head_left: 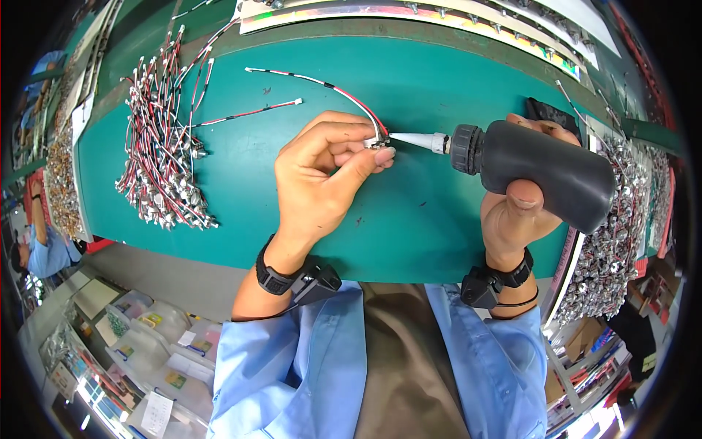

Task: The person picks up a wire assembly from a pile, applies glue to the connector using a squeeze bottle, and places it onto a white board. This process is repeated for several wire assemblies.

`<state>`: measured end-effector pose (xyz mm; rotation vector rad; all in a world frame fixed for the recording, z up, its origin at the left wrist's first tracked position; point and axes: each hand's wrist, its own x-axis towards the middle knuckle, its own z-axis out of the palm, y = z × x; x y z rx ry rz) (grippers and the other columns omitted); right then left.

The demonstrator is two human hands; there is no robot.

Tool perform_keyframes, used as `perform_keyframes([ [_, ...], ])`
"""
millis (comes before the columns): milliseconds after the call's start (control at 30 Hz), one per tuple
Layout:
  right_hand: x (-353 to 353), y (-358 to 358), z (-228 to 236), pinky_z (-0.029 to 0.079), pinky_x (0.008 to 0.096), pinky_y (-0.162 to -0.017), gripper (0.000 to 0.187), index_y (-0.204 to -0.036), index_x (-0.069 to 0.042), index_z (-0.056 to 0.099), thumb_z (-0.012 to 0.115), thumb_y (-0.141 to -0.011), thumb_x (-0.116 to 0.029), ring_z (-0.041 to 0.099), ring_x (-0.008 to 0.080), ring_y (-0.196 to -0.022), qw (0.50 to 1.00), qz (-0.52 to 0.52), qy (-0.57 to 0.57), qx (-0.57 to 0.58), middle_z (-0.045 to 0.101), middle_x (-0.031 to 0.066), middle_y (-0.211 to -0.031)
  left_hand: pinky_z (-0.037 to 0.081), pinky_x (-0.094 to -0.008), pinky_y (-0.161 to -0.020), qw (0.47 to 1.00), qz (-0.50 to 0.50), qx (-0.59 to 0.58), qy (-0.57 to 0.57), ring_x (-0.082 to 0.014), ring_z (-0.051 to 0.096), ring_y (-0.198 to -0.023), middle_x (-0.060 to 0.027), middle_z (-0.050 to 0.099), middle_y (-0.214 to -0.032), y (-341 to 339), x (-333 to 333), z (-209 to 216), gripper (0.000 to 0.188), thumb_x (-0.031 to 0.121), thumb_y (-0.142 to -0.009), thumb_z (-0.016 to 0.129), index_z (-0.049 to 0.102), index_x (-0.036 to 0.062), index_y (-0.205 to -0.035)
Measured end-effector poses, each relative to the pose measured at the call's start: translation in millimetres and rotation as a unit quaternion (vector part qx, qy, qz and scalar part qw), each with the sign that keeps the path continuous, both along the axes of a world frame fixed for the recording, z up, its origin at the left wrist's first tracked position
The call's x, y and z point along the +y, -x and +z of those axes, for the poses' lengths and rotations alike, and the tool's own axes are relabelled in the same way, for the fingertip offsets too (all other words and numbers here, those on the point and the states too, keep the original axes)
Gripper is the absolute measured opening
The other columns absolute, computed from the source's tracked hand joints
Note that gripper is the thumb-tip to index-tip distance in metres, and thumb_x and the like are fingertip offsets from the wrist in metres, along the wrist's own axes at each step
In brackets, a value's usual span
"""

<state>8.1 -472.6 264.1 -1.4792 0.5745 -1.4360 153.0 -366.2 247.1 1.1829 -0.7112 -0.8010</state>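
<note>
The left hand point(322, 172) is closed in a pinch, its thumb and fingertips gripping a small part point(379, 143) above the middle of the green counter point(409, 234). From this part, wires point(333, 88) in red, white and black arc toward the far left, ending in a small white plug point(248, 69). The right hand point(515, 219) is wrapped around a black bottle point(545, 172), the thumb on its near side and the fingers partly hidden behind it. The bottle is tilted on its side, its ribbed cap point(467, 148) facing left; a pale tapering nozzle point(420, 141) extends from the cap to the pinched part. Whether the tip touches the part or stops just beside it cannot be told. On the left of the counter lies a heap point(157, 157) of similar wired parts, the metal ends gathered mainly at its near side; one lead point(248, 113) reaches out from it to the right, toward the left hand. A black cloth-like item point(550, 115) lies at the far right, behind the bottle. Beyond the counter's far edge runs a pale rack point(417, 25), and at the right a dense mass of metal parts point(603, 256). Each wrist bears a black strap point(272, 278) with a dark device. Clear tubs point(157, 351) stand at the near left; farther left is a co-worker in a blue shirt point(51, 252).
</note>
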Motion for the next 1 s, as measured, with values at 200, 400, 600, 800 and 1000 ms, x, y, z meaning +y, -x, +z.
perform_keyframes([
  [200,-7,-4,-2,0.046,0.0383,-0.082,0.066,-0.110,0.006,0.039,0.071,-0.068,-0.033,0.055,0.0292,-0.090,1.000,0.015,0.003,0.010,0.051,0.0169,-0.100,0.053,-0.0247,-0.067,1.000,-0.007,0.005,0.002,-0.0184,0.061,-0.075,-0.0135,0.053,-0.092,-4,-1,-2,0.017,-0.014,-0.072,0.055,0.054,-0.0083,-0.087],
  [400,-29,3,8,0.045,0.0385,-0.083,0.054,-0.111,0.005,0.037,0.066,-0.075,-0.022,0.054,0.0281,-0.093,0.999,-0.017,-0.034,-0.006,0.050,0.0135,-0.101,0.050,-0.0245,-0.066,0.998,0.018,-0.057,-0.031,-0.0177,0.058,-0.074,-0.0138,0.054,-0.091,-8,4,22,0.019,-0.013,-0.070,0.059,0.054,-0.0049,-0.086],
  [600,-43,20,18,0.043,0.0366,-0.085,0.048,-0.112,0.003,0.038,0.063,-0.078,-0.021,0.052,0.0246,-0.097,0.981,-0.069,-0.160,-0.081,0.050,0.0101,-0.100,0.048,-0.0260,-0.066,0.965,0.105,-0.233,0.060,-0.0171,0.056,-0.075,-0.0145,0.055,-0.090,-45,-15,85,0.019,-0.008,-0.070,0.060,0.053,-0.0032,-0.087],
  [800,-54,36,24,0.041,0.0330,-0.087,0.043,-0.111,0.001,0.039,0.060,-0.080,-0.021,0.052,0.0212,-0.097,0.972,-0.078,-0.195,-0.103,0.050,0.0080,-0.099,0.043,-0.0209,-0.059,0.920,0.131,-0.370,0.014,-0.0113,0.055,-0.065,-0.0088,0.059,-0.076,-78,-129,171,0.024,0.009,-0.073,0.064,0.056,-0.0061,-0.090],
  [1000,-62,42,27,0.041,0.0311,-0.085,0.042,-0.112,0.001,0.040,0.060,-0.080,-0.019,0.052,0.0198,-0.096,0.962,-0.087,-0.209,-0.149,0.051,0.0079,-0.099,0.044,-0.0239,-0.060,0.899,0.021,-0.434,-0.058,-0.0104,0.058,-0.066,-0.0046,0.064,-0.072,-101,-307,168,0.023,0.022,-0.066,0.070,0.066,0.0044,-0.080],
])
